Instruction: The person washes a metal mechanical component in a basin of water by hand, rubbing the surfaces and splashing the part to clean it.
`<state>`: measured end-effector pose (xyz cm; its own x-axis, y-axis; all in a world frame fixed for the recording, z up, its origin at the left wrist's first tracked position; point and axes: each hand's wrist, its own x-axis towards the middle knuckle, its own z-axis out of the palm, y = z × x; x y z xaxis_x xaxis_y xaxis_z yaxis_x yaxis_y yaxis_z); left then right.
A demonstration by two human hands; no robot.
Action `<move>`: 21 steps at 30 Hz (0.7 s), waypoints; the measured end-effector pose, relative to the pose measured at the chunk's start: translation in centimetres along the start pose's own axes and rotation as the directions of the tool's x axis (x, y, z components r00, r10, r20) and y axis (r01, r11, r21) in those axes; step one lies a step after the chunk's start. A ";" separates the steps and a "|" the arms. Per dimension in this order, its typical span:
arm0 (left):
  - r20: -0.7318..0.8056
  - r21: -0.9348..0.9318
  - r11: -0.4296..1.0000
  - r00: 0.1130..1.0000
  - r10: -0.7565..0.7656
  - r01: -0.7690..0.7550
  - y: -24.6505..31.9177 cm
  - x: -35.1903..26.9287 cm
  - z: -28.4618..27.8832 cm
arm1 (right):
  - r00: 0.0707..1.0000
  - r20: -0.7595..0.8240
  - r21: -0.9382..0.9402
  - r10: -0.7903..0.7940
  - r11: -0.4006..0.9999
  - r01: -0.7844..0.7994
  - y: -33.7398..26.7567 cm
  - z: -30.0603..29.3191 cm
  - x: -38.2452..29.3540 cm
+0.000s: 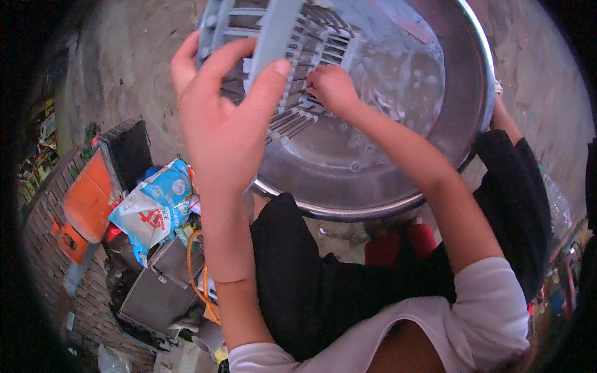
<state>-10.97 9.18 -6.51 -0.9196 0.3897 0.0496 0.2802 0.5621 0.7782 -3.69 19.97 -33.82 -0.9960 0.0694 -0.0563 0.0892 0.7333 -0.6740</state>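
Observation:
My left hand [228, 112] grips a light grey plastic rack [275, 37] by its broad edge, thumb on the near face and fingers round the far side. Rows of slats and thin dark rods run across the rack, which is tilted over a large round stainless steel basin [336, 198]. Cloudy, sudsy water [396, 70] lies in the basin, and the rack's lower end reaches down toward it. With curled fingers, my right hand [333, 88] touches the rack's inner bars; whether it holds something small is hidden. A flat pinkish piece [406, 25] shows in the water at the far side.
Left of my legs are a blue and white printed plastic bag [156, 205], an orange plastic object [88, 196], a black box-shaped object [126, 151], a dark grey case [158, 289] and an orange cable [191, 265]. A clear plastic bag [557, 200] lies at the right.

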 end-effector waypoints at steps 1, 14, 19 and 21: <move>0.026 0.024 0.999 0.999 0.041 -0.042 0.2 0.3 0.2 | 0.997 -0.046 0.019 0.068 0.998 -0.067 0.2 -0.1 0.1; 0.089 0.063 0.998 0.996 0.014 -0.020 0.4 1.7 -0.1 | 0.662 -0.655 0.000 0.365 0.876 -0.483 9.9 -5.4 -5.3; 0.066 0.107 0.994 0.998 0.014 -0.021 1.2 0.7 0.0 | 0.904 -0.365 0.346 0.222 0.934 -0.090 0.8 -4.4 -5.1; 0.076 0.100 0.994 0.996 0.038 -0.046 0.6 1.1 -0.3 | 0.967 -0.252 0.326 0.046 0.944 0.041 -0.6 -1.9 -4.8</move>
<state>-11.87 9.73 -5.83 -0.8846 0.4654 0.0316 0.3481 0.6136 0.7088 1.07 20.50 -31.73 -0.9572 0.2712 0.1008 0.0418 0.4745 -0.8792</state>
